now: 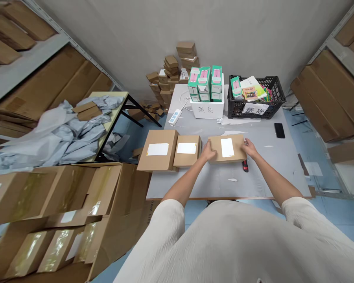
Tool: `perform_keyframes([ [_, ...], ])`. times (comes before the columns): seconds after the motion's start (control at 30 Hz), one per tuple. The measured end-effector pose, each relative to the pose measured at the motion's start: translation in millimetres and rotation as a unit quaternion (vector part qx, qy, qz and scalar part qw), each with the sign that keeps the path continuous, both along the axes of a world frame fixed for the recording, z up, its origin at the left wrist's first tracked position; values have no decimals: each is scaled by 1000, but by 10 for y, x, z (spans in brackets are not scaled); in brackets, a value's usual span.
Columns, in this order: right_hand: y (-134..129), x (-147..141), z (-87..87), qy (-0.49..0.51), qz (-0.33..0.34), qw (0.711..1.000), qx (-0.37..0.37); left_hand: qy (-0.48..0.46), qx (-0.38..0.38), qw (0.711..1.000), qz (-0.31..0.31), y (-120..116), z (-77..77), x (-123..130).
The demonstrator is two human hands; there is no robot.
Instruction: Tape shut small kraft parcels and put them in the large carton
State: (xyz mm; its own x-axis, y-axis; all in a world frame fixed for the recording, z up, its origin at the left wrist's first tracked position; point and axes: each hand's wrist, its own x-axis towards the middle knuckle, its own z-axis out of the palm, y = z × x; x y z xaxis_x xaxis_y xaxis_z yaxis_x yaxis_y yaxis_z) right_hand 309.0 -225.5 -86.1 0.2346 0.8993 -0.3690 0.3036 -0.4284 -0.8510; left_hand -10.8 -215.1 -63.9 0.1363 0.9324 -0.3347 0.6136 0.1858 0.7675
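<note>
We have a closed cardboard box [238, 147] between our hands, over the middle of the table near its front half; we cannot tell whether its underside rests fully on the surface. The writing on its white label [227, 147] is too small or washed out to read.

Our left hand [208, 151] is half closed on the box's left end, with some fingertips hidden. Our right hand [249, 148] pinches the right end, partly closed, its farther fingers hard to make out. Just below that hand lies a red-and-black tool [245, 166], its upper part covered by the box.

To the left, 2 more labelled boxes stand side by side: a smaller box [183, 160] and a larger box [153, 162] that reaches past the edge of the table [200, 186].

Farther back, a white bin [207, 111] holds green-and-pink packs whose lower parts its wall hides. Beside it, a black crate [232, 111] holds papers and packs, overlapping so that we cannot count them. A dark-screened phone [279, 130] lies to the right.

At lower left, the frame cuts off a large carton [129, 192] of taped boxes.
</note>
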Motion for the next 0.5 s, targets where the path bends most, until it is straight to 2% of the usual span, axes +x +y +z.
perform_keyframes([
  [0.23, -7, -27, 53, 33, 3, 998, 55, -36, 41, 997, 54, -37, 191, -13],
  [0.43, -203, -20, 63, -24, -16, 999, 21, 28, 12, 998, 57, -198, 258, -32],
  [0.5, -239, 2, 72, -37, -17, 999, 16, 39, 24, 997, 59, -229, 274, -31],
])
